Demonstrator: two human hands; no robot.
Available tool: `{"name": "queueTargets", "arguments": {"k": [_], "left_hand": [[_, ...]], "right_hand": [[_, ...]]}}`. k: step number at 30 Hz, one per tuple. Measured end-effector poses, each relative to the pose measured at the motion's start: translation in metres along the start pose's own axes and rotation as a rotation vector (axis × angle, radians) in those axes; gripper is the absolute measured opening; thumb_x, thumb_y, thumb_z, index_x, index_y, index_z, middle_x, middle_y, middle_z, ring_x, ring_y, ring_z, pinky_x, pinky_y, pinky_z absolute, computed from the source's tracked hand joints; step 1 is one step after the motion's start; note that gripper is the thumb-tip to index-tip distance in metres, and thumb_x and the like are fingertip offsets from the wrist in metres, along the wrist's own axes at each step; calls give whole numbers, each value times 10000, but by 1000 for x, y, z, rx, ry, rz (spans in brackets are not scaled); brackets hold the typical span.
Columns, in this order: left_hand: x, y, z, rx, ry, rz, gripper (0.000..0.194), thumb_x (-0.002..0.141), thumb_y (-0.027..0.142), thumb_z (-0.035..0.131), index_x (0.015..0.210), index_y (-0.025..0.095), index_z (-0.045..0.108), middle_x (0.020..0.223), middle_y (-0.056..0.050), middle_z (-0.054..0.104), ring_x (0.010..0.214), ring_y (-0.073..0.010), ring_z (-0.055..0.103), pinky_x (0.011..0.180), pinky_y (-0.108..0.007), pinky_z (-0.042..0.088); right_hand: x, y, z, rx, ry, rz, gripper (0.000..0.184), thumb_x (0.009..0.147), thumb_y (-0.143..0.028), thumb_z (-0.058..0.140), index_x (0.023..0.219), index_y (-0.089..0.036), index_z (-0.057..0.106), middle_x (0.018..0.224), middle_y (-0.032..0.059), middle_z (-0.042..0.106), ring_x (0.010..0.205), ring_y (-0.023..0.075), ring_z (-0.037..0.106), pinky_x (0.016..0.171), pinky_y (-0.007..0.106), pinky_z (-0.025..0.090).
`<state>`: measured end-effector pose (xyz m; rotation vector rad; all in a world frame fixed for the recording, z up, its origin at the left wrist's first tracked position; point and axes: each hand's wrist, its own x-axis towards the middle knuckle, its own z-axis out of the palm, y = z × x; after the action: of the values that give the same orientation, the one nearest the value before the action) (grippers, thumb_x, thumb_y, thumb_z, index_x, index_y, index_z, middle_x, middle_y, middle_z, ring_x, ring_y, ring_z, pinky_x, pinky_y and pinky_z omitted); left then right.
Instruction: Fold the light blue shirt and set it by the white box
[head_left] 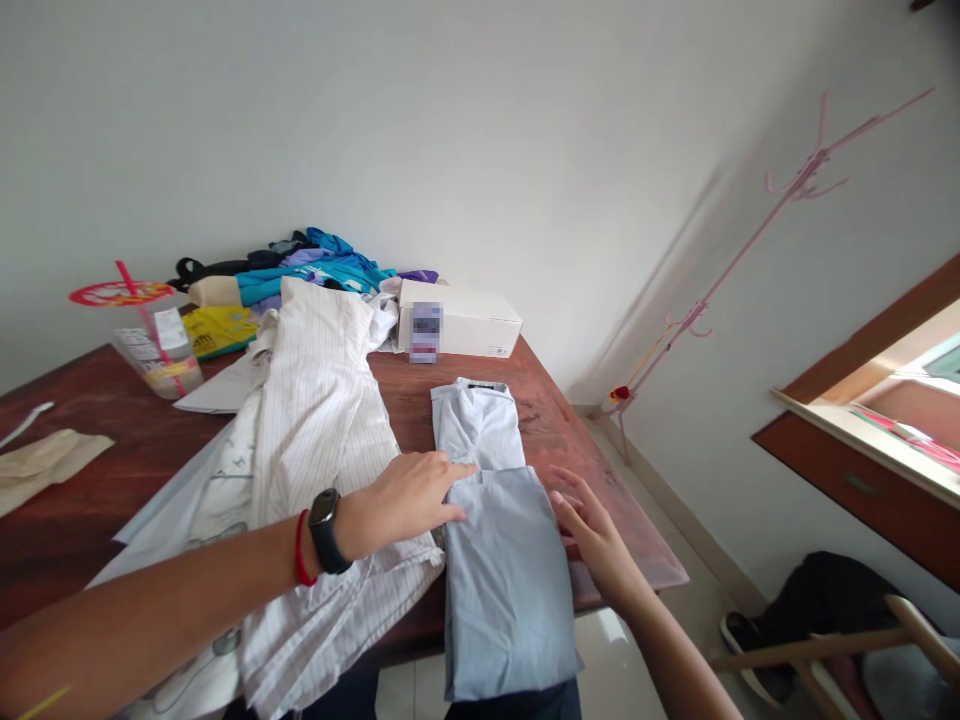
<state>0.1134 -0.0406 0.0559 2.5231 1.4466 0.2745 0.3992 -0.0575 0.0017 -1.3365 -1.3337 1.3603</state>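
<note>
Clothes pile (322, 268): crumpled, upper left.
White box (476, 315): upper centre.
Striped garment (322, 400): creased, covering tabletop left of centre.
Table (409, 395): dark red wood, against white wall (525, 150).
Grey garment (510, 590): smooth folded rectangle, lower centre.
Left hand (405, 498): loosely open, touching grey garment.
Right hand (594, 528): half-open, gripping nothing, at its right edge.

On the reddish-brown wooden table (555, 420), the folded grey-blue cloth garment (510, 590) lies right of the long striped white cloth garment (319, 400) (both overhang the front edge). Behind the former sits the rectangular white cardboard box (476, 312), right of the heaped multicoloured clothes (337, 268). The clear plastic cup (154, 355) stands left of the latter garment.
</note>
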Motion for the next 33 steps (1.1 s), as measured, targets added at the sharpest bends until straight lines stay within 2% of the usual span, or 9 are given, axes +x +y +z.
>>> {"name": "queueTargets", "arguments": {"k": [3,6,8,12,18,21,26,31,33], "left_hand": [[1,6,0,82,77,185,597,895,205,668,1471,321,563,1491,-119,520,1308,-325,567,1058,-433,481],[6,13,6,31,43,521,507,935,94,555,1399,284,631,1681,-77,294,1526,-302,319,1227,-439,305],[7,14,15,-29,-18,630,449,994,203,550,1436,260,600,1700,-78,252,1557,-296,254,1256,-449,251],[5,6,36,-90,-65,535,633,1028,489,533,1596,248,390,1709,-130,174,1566,-369,189,1254,-562,196],[2,-1,48,-87,-100,429,673,1017,575,508,1612,306,347,1711,-96,174,1574,-369,142,1260,-582,130],[3,-1,48,-99,-113,423,687,1015,604,485,1616,307,336,1712,-99,158,1579,-360,121,1260,-579,120],[4,-2,50,-122,-119,425,695,1001,606,513,1604,291,369,1706,-127,157,1577,-372,112,1253,-601,115],[1,0,47,-163,-67,423,669,984,529,592,1573,252,439,1689,-139,212,1561,-415,144,1242,-617,154],[0,2,45,-174,-62,421,686,966,515,624,1564,226,454,1678,-154,244,1552,-423,175,1239,-617,177]], "right_hand": [[-36,12,-10,86,-60,177,780,865,-659,671,1504,-295,410,738,-37,584,633,166,603,558,271,481],[-62,32,-17,111,-42,85,842,835,-621,735,1523,-267,405,695,-47,560,637,160,579,613,293,496],[-70,41,-19,107,-56,37,848,832,-592,756,1527,-249,411,677,-46,558,622,153,552,613,289,479],[-74,42,-15,105,-37,27,798,810,-567,792,1470,-217,512,669,-15,609,639,166,565,626,286,464],[-77,29,-8,166,136,21,776,752,-598,824,1392,-217,607,652,1,632,633,182,590,616,281,459],[-79,41,-10,115,40,-16,810,781,-608,793,1465,-247,555,663,6,628,622,184,573,614,298,468],[-83,84,-17,-168,-172,-168,1113,686,-634,838,1609,-251,349,769,14,677,601,158,559,581,266,471],[-91,105,-11,-480,18,-449,629,786,-440,791,1387,-302,666,1145,104,725,1042,309,667,933,397,538],[-95,106,-8,-544,75,-549,500,837,-338,732,1336,-333,702,1159,98,720,1071,328,664,952,427,540]]}}
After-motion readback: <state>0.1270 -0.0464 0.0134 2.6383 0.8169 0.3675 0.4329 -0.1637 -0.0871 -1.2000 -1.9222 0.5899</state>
